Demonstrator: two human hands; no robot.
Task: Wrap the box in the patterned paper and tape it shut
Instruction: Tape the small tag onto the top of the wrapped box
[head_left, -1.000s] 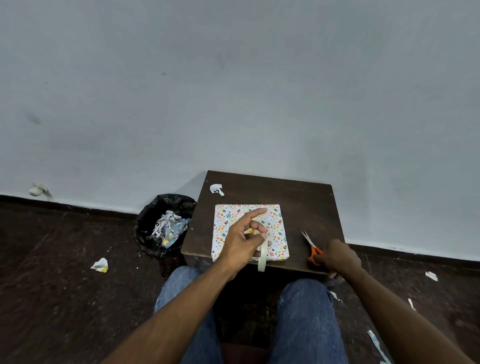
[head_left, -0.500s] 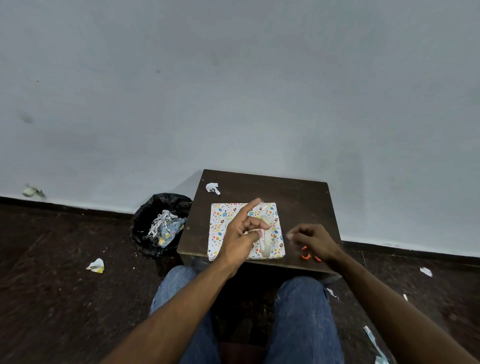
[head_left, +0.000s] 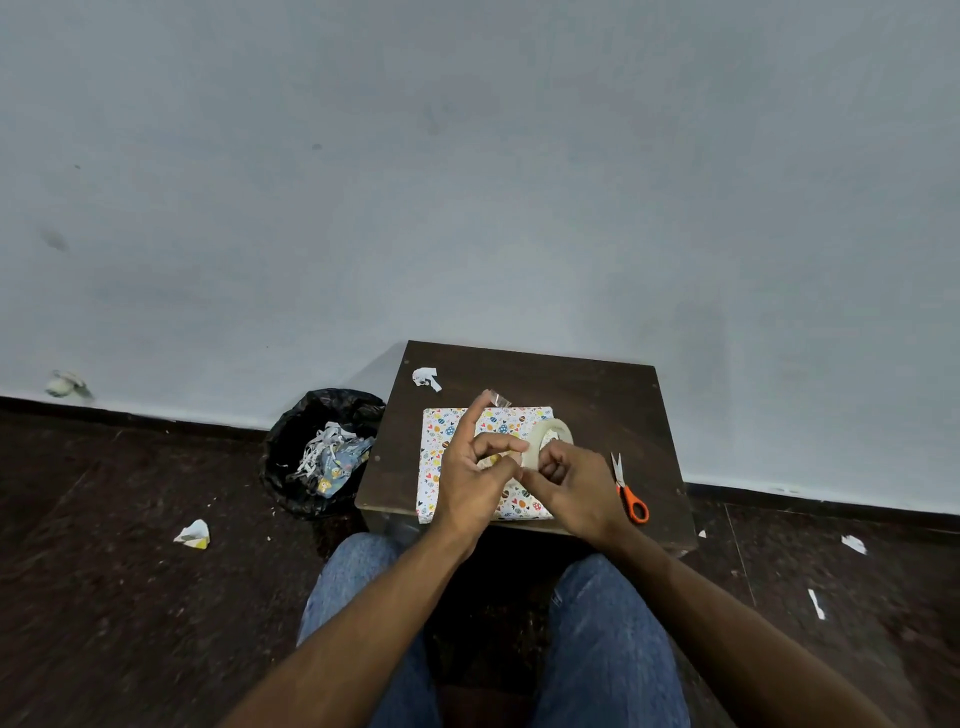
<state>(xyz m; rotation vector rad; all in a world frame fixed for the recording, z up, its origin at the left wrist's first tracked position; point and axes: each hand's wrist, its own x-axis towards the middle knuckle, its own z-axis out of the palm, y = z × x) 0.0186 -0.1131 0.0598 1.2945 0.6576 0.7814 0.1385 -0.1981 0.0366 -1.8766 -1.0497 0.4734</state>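
Head cam, nearest first: both hands meet over the wrapped box (head_left: 441, 441) — left hand (head_left: 470, 480) pinches the tape roll (head_left: 545, 441) with its index finger sticking straight up, a clear strip stuck to the tip, while the right hand (head_left: 576, 491) has curled fingers picking at the roll's edge. Box lies flat and squarish directly under them on the dark wooden table (head_left: 587, 395), glossy patterned paper. Orange-handled scissors (head_left: 628, 493) sit just right, closest to the right hand.

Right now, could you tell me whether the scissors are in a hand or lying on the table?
Lying on the table: the scissors rest beside the right hand, untouched.
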